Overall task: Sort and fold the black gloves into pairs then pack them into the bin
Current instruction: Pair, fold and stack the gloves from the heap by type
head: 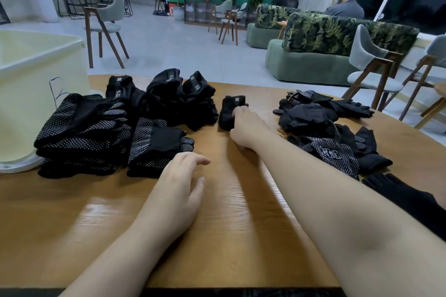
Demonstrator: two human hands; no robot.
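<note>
Our right hand (243, 125) reaches across the wooden desk (229, 224) and rests on a small folded black glove bundle (230, 111) lying alone in the middle. The fingertips touch its near edge, but the hand hides whether they pinch the cloth, so we cannot tell if it is gripped. Our left hand (179, 183) hovers low over the desk with relaxed, slightly spread fingers, holding nothing, just beside the dotted-palm folded pairs (156, 147).

To the left, more dotted pairs (82, 128) sit stacked against the pale yellow bin (36, 75), and behind them lie plain knit bundles with small woven labels (169, 96). To the right, an unsorted heap of loose gloves (330, 132) sprawls, some dotted, some plain.

We judge these gloves to be light, soft and floppy: knit fabric that sags when lifted by one edge and lets a fold spring open. The rubbery dots should grip against skin and against each other, so dotted pairs likely stay stacked, while plain knit ones may slide apart. For the small bundle, we would take hold across the whole folded thickness, thumb beneath and fingers on top near the fold, so both layers travel together. Nothing here is fragile; the risk is only a pair unfolding on the way to the bin.
</note>
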